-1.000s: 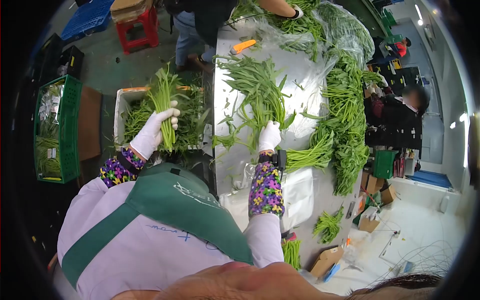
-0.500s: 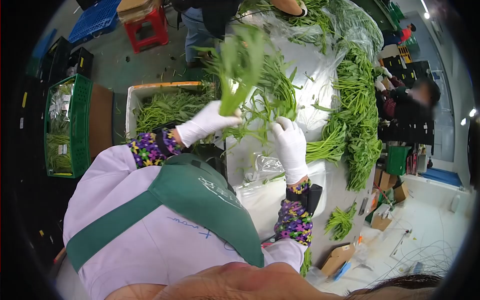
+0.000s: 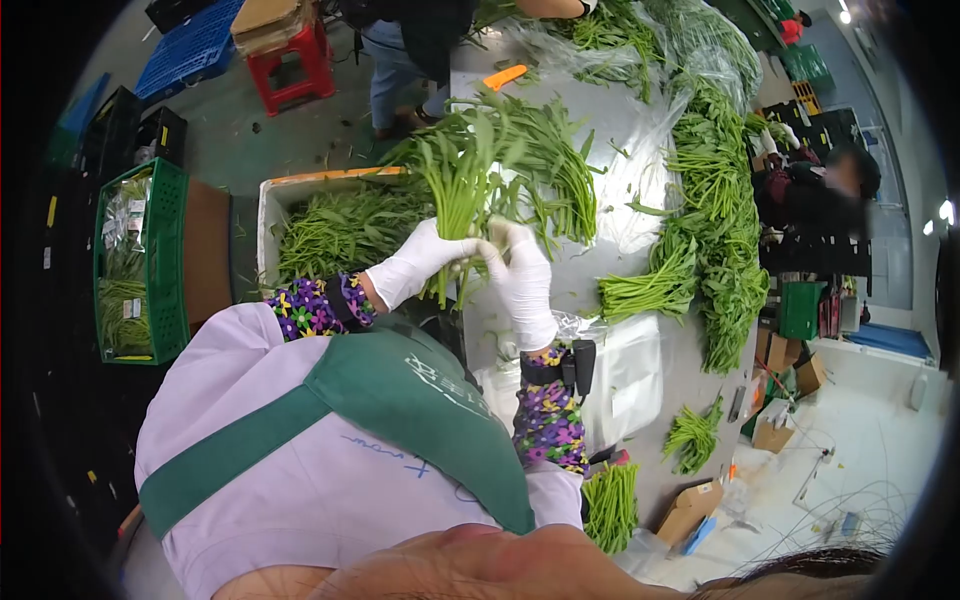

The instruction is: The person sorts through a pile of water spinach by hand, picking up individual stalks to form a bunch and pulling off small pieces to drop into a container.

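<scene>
Head view: within the last half second, the white-gloved right hand (image 3: 522,285) has moved from apart over the table (image 3: 672,360) to meet the white-gloved left hand (image 3: 425,262), bringing both hands to one bunch. That suggests a change from carrying to two-handed handling. The near-upright bunch of slender, pale-green stems with narrow leaves (image 3: 455,195) is held above the table's left edge. Left fingers are curled closed around its stems; right fingers are drawn nearly together beside them, but whether they grip a stem cannot be told. Loose, limp green leafy stems (image 3: 565,180) lie just beyond, on smooth, reflective metal. Beside that left edge, a rigid white box with an orange rim (image 3: 267,240) contains tangled greens (image 3: 345,225).
</scene>
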Demonstrator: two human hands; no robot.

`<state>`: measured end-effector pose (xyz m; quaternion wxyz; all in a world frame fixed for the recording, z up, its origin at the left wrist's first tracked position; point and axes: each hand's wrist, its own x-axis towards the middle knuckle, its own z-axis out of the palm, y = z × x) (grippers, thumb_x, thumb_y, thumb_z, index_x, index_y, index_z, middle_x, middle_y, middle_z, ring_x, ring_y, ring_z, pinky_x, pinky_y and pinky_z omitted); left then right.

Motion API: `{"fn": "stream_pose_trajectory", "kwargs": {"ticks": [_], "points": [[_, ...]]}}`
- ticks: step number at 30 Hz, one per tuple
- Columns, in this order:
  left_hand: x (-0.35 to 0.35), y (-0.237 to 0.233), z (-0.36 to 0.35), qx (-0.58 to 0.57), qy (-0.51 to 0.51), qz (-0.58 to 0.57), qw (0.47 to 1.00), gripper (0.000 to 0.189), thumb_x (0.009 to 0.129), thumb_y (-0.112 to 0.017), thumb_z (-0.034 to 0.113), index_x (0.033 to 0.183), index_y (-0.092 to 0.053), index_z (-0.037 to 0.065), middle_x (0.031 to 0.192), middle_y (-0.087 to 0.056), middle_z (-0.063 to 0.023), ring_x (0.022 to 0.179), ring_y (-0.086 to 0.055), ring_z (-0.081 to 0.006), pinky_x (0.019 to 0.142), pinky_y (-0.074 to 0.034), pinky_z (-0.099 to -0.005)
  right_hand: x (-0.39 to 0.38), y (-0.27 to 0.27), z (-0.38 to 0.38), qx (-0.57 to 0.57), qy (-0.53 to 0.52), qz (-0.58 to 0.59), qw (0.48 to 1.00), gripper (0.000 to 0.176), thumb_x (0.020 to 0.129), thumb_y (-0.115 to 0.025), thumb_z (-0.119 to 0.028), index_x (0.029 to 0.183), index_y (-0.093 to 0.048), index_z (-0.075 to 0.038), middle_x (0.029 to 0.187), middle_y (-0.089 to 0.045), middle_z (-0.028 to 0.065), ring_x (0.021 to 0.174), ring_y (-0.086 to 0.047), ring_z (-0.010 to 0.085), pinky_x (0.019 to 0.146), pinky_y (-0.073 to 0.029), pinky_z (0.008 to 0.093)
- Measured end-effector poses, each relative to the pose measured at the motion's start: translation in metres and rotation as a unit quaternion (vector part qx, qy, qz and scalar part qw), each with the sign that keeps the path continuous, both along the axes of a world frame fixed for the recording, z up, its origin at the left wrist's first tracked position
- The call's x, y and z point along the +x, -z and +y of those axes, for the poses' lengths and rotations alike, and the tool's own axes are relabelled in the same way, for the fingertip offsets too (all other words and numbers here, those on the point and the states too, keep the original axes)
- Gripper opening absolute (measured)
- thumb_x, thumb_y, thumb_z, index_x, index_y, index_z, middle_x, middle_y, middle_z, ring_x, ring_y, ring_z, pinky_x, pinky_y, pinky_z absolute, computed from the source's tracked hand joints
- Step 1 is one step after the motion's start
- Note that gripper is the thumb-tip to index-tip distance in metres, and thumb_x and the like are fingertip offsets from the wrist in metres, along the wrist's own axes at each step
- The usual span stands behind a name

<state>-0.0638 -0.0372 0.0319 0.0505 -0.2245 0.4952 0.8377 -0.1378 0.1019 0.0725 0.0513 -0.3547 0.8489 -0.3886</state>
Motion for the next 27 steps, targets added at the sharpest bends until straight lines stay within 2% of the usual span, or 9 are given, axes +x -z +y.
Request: {"fn": "stream_pose_trajectory", "kwargs": {"ticks": [6, 10, 12, 14, 20, 22, 24, 26, 27], "points": [[0.007, 0.028, -0.056, 0.042, -0.269, -0.051, 0.961, 0.014, 0.083, -0.065, 0.015, 0.091, -0.058, 0.006, 0.079, -0.061, -0.0018, 0.058, -0.051, -0.0054, 0.051, -0.044, -0.0187, 0.001, 0.028, 0.021, 0.035, -0.063, 0.054, 0.996, 0.008, 0.08, -0.062, -0.011, 0.083, -0.06, -0.004, 0.078, -0.058, 0.0124, 0.072, -0.059, 0.0276, 0.065, -0.046, 0.0341], [0.023, 0.022, -0.07, 0.05, -0.241, -0.035, 0.969, 0.018, 0.084, -0.064, 0.018, 0.095, -0.058, 0.006, 0.082, -0.062, -0.0021, 0.06, -0.051, -0.0041, 0.053, -0.045, -0.0178, 0.002, 0.041, 0.006, -0.02, 0.016, -0.017, 1.0, 0.011, 0.082, -0.061, -0.011, 0.088, -0.062, -0.002, 0.083, -0.06, 0.0124, 0.072, -0.06, 0.0272, 0.068, -0.047, 0.0316], [0.027, 0.014, -0.06, 0.06, -0.222, -0.027, 0.973, 0.024, 0.083, -0.065, 0.017, 0.102, -0.055, 0.006, 0.085, -0.061, -0.0029, 0.063, -0.052, -0.0049, 0.053, -0.045, -0.0179, 0.011, 0.065, -0.014, -0.032, -0.017, -0.18, 0.983, 0.015, 0.083, -0.061, -0.013, 0.092, -0.063, -0.001, 0.082, -0.062, 0.0071, 0.071, -0.059, 0.0187, 0.067, -0.046, 0.0272], [0.029, 0.014, -0.049, 0.084, -0.212, -0.015, 0.974, 0.025, 0.083, -0.066, 0.017, 0.102, -0.055, 0.006, 0.086, -0.062, -0.0029, 0.062, -0.052, -0.0052, 0.053, -0.045, -0.0183, 0.028, 0.054, -0.035, -0.068, -0.011, -0.497, 0.865, 0.016, 0.085, -0.061, -0.016, 0.092, -0.062, -0.001, 0.078, -0.06, 0.0009, 0.07, -0.053, 0.0093, 0.063, -0.043, 0.0224], [0.03, 0.01, -0.04, 0.152, -0.278, -0.048, 0.947, 0.021, 0.082, -0.068, 0.018, 0.097, -0.058, 0.008, 0.085, -0.063, -0.0021, 0.061, -0.052, -0.0054, 0.052, -0.044, -0.0199, 0.043, 0.056, -0.042, -0.207, 0.061, -0.41, 0.886, 0.012, 0.087, -0.059, -0.015, 0.086, -0.058, -0.003, 0.071, -0.053, -0.0031, 0.064, -0.045, 0.0045, 0.058, -0.037, 0.0181], [0.029, 0.008, -0.042, 0.128, -0.334, -0.043, 0.933, 0.021, 0.082, -0.068, 0.02, 0.096, -0.058, 0.008, 0.083, -0.063, -0.0016, 0.061, -0.051, -0.0054, 0.053, -0.045, -0.0206, 0.044, 0.054, -0.039, -0.254, 0.17, -0.31, 0.9, 0.012, 0.088, -0.057, -0.015, 0.084, -0.057, -0.003, 0.069, -0.051, -0.0034, 0.062, -0.043, 0.0044, 0.056, -0.036, 0.0181], [0.033, 0.018, -0.06, 0.128, -0.315, -0.01, 0.94, 0.023, 0.082, -0.067, 0.022, 0.099, -0.059, 0.008, 0.084, -0.063, -0.0014, 0.064, -0.053, -0.0063, 0.054, -0.045, -0.0215, 0.035, 0.051, -0.026, -0.266, 0.193, -0.373, 0.868, 0.018, 0.09, -0.055, -0.019, 0.085, -0.059, -0.002, 0.074, -0.058, 0.0009, 0.065, -0.049, 0.008, 0.06, -0.041, 0.0219], [0.036, 0.012, -0.062, 0.107, -0.267, -0.01, 0.958, 0.025, 0.084, -0.064, 0.021, 0.103, -0.058, 0.007, 0.087, -0.062, -0.0015, 0.069, -0.056, -0.008, 0.056, -0.046, -0.0215, 0.023, 0.056, -0.017, -0.024, 0.021, -0.254, 0.967, 0.025, 0.09, -0.054, -0.024, 0.088, -0.062, 0.0, 0.08, -0.062, 0.0038, 0.07, -0.055, 0.0114, 0.066, -0.044, 0.0251], [0.038, 0.01, -0.061, 0.108, -0.262, -0.011, 0.959, 0.025, 0.084, -0.064, 0.021, 0.103, -0.058, 0.007, 0.087, -0.062, -0.0015, 0.069, -0.056, -0.008, 0.056, -0.046, -0.0215, 0.022, 0.059, -0.017, -0.025, 0.026, -0.254, 0.967, 0.025, 0.09, -0.054, -0.024, 0.088, -0.062, 0.0, 0.08, -0.062, 0.0038, 0.07, -0.055, 0.0114, 0.066, -0.044, 0.0251]]}}
